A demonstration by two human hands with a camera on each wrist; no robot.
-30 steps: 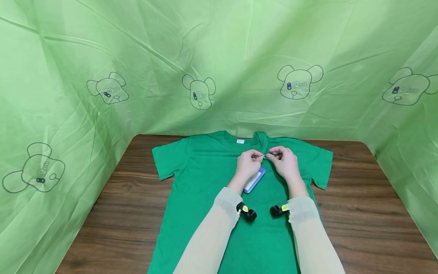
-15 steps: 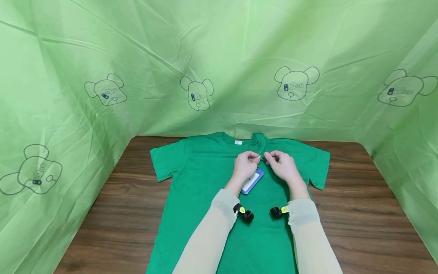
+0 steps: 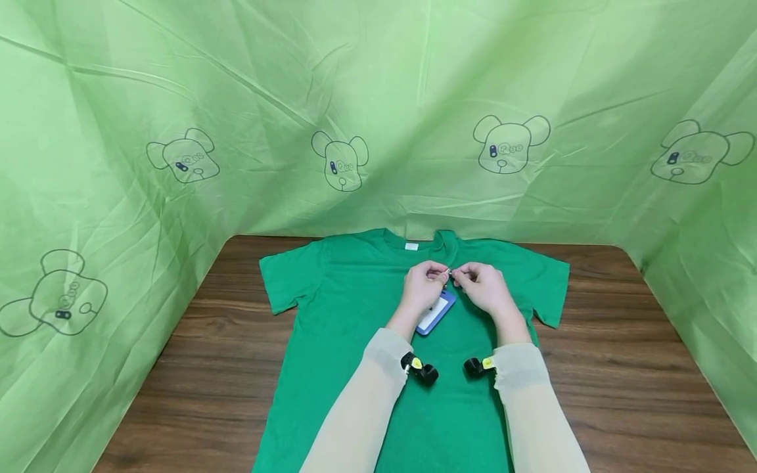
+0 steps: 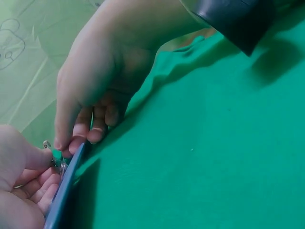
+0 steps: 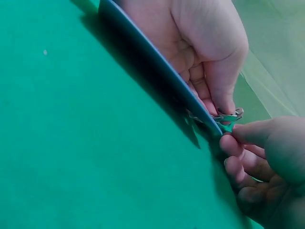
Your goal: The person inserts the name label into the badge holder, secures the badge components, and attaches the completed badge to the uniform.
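Observation:
A blue-edged badge holder with a white card lies slanted on the green T-shirt. Just above it, my left hand pinches a small silver safety pin between thumb and fingers; the pin's lower part is hidden. My right hand meets it from the other side and pinches a raised bit of green shirt cloth between thumb and index finger, right at the pin. From the left wrist view, the badge holder stands edge-on beside both hands. Whether the pin passes through the cloth, I cannot tell.
The shirt is spread on a dark wood table, its neckline with a white label at the far side. Part of the collar is folded up. A light green printed curtain encloses the back and sides.
The right hand has moved slightly left, bringing its fingertips against the pin beside the left hand's. The left hand keeps its hold. The head view shifted slightly.

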